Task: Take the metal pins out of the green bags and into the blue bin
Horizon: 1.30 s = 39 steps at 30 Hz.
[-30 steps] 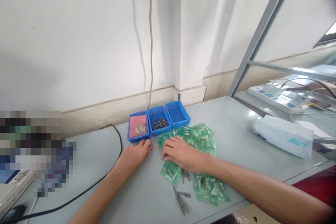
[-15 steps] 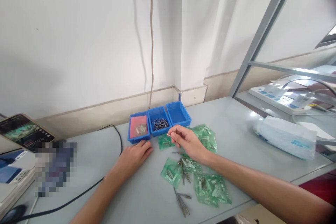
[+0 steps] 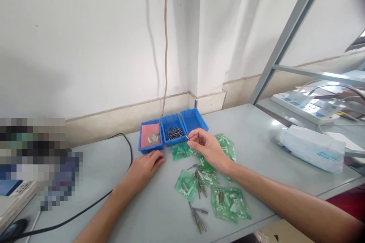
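Observation:
Between thumb and forefinger, my right hand (image 3: 203, 146) pinches a small metal piece (image 3: 187, 137), just off the front right corner of the middle blue tray (image 3: 171, 143). That tray holds a heap of dark metal pins (image 3: 175, 133). My left hand (image 3: 148, 163) rests on the table, fingers curled together, by the left blue tray (image 3: 140, 140) with a pink sheet (image 3: 146, 131) and a clear bag in it. The right blue tray (image 3: 194, 120) has nothing visible inside. Green bags (image 3: 230, 204) of metal parts lie below my right hand, beside loose pointed metal bits (image 3: 196, 218).
A black cable (image 3: 85, 209) curves over the grey table (image 3: 159, 205) on the left, past a dark mouse (image 3: 15, 229). A white-blue plastic packet (image 3: 313, 148) lies at the right, near a metal frame (image 3: 273, 55) and a power strip (image 3: 305, 107).
My right hand has shifted slightly right and up with the small piece, which is now tilted differently. My left hand has stayed almost in place. The view has shifted slightly.

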Each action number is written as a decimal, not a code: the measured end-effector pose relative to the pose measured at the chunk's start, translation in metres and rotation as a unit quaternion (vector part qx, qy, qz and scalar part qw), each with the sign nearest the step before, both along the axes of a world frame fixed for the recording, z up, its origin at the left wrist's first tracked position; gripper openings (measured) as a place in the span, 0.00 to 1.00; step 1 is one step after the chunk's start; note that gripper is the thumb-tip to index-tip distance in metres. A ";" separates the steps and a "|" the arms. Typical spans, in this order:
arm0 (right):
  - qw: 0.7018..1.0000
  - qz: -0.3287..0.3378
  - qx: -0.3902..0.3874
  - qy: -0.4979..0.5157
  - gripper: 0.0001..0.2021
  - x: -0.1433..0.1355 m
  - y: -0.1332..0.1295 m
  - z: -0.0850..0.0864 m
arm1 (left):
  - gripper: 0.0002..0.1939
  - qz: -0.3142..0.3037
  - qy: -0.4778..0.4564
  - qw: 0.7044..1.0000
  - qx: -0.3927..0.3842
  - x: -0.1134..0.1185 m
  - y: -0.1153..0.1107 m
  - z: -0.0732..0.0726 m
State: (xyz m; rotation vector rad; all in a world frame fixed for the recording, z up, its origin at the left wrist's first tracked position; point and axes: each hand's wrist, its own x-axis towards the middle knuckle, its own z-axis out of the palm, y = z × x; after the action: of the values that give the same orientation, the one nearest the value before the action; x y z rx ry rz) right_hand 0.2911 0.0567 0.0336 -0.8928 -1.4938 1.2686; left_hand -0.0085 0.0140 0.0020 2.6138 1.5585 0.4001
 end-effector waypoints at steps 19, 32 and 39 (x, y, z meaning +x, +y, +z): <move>0.998 0.037 -0.026 -0.042 0.18 -0.002 -0.003 0.005 | 0.15 -0.040 -0.057 0.997 0.023 -0.007 0.002 -0.007; 0.997 -0.078 -0.003 -0.005 0.14 0.002 0.000 0.001 | 0.14 -0.022 -0.054 0.998 0.010 -0.002 -0.006 0.005; 0.998 -0.053 -0.027 0.019 0.14 0.002 -0.001 0.004 | 0.15 -0.016 -0.051 0.998 0.018 -0.002 -0.004 0.002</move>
State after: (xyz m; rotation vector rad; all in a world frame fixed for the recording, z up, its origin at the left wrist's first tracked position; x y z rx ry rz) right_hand 0.2935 0.0553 0.0373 -0.9649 -1.3713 1.2463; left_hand -0.0102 0.0095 0.0035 2.5955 1.4908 0.5540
